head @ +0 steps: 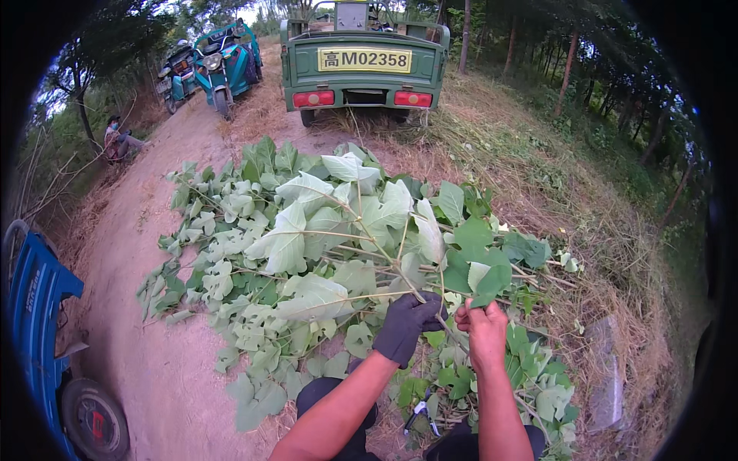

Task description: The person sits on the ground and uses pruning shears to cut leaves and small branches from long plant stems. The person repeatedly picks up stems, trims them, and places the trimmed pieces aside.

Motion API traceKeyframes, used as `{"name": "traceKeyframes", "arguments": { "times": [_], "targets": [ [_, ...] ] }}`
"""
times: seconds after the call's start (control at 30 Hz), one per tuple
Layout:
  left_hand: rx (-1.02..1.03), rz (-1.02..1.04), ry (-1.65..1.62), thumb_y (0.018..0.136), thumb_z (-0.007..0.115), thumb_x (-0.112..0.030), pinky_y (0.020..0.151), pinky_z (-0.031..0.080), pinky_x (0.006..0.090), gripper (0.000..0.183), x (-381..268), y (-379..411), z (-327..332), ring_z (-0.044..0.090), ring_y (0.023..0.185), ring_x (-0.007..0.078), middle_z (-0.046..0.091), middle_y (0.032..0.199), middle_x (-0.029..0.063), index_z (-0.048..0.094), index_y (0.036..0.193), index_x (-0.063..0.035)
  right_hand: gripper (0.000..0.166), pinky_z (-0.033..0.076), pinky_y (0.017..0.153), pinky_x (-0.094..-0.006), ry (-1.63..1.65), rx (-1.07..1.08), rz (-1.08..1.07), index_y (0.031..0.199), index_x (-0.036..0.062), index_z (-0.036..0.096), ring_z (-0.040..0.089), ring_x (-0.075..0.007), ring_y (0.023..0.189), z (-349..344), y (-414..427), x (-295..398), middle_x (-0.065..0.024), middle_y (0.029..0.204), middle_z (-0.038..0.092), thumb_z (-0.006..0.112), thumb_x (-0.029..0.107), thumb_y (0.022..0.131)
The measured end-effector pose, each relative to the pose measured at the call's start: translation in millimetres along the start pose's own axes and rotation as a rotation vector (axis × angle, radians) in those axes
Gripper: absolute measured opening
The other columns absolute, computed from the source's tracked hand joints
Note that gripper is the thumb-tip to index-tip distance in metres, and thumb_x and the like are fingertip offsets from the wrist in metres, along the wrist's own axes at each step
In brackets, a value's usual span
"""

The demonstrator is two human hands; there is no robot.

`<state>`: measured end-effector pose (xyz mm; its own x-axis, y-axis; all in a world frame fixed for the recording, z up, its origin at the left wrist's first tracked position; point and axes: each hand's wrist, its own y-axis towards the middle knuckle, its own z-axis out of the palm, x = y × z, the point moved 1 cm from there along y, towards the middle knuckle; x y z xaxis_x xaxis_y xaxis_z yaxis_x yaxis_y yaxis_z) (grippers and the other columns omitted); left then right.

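Observation:
My left hand, in a dark glove, is closed around the stem of a leafy branch with large, pale-backed leaves. Close to its right, my bare right hand pinches a green leaf between thumb and fingers. Under and beyond both hands lies a wide pile of cut leafy branches on the ground. A pair of hand pruners rests among leaves and cut stems between my knees.
A green cargo tricycle stands ahead, with teal tricycles farther left. A blue vehicle is at near left. A person sits at the path's left edge. Dry grass and a stone slab lie right.

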<state>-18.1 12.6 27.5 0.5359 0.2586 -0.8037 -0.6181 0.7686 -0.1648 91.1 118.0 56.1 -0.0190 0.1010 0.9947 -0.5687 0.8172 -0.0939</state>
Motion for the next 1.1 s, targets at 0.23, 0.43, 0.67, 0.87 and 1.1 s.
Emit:
{"name": "traceKeyframes", "arguments": {
  "times": [0.23, 0.43, 0.67, 0.87, 1.1],
  "targets": [
    [0.091, -0.043, 0.007, 0.090, 0.065, -0.024, 0.074, 0.056, 0.0307, 0.030, -14, -6, 7, 0.066, 0.084, 0.0152, 0.067, 0.098, 0.0082, 0.064, 0.110, -0.0018, 0.014, 0.049, 0.063, -0.0288, 0.106, 0.091, 0.081, 0.094, -0.0004, 0.061, 0.062, -0.0144, 0.067, 25, 14, 20, -0.0087, 0.081, 0.068, 0.056, 0.013, 0.093],
    [0.173, -0.032, 0.060, 0.092, 0.062, -0.027, 0.076, 0.056, 0.0308, 0.032, -7, -5, -1, 0.066, 0.086, 0.0161, 0.068, 0.100, 0.0086, 0.065, 0.111, -0.0011, 0.011, 0.049, 0.060, -0.0276, 0.281, 0.105, 0.136, 0.097, 0.0003, 0.059, 0.059, -0.0148, 0.061, 34, 23, 19, -0.0101, 0.078, 0.066, 0.054, 0.009, 0.092],
    [0.036, -0.017, 0.110, 0.093, 0.061, -0.034, 0.070, 0.055, 0.0290, 0.038, -15, -5, -4, 0.066, 0.082, 0.0148, 0.068, 0.096, 0.0096, 0.065, 0.109, -0.0003, 0.016, 0.050, 0.058, -0.0297, 0.442, 0.078, 0.213, 0.098, -0.0020, 0.056, 0.057, -0.0158, 0.059, 24, 18, 17, -0.0050, 0.070, 0.058, 0.056, 0.014, 0.096],
    [-0.027, -0.040, 0.013, 0.094, 0.059, -0.030, 0.067, 0.054, 0.0293, 0.032, -18, -5, -9, 0.066, 0.087, 0.0168, 0.067, 0.096, 0.0106, 0.064, 0.109, -0.0015, 0.014, 0.053, 0.063, -0.0353, 0.594, 0.079, 0.190, 0.091, 0.0024, 0.056, 0.061, -0.0210, 0.063, 19, 8, 6, -0.0060, 0.070, 0.060, 0.056, 0.015, 0.096],
    [-0.087, -0.055, -0.172, 0.090, 0.066, -0.025, 0.072, 0.057, 0.0366, 0.033, -12, 0, -11, 0.067, 0.090, 0.0242, 0.066, 0.099, 0.0145, 0.059, 0.110, 0.0013, 0.006, 0.056, 0.074, -0.0433, 0.731, 0.083, 0.068, 0.094, -0.0002, 0.057, 0.064, -0.0258, 0.069, 16, -7, -12, -0.0090, 0.072, 0.060, 0.054, 0.005, 0.094]
  ]
}}
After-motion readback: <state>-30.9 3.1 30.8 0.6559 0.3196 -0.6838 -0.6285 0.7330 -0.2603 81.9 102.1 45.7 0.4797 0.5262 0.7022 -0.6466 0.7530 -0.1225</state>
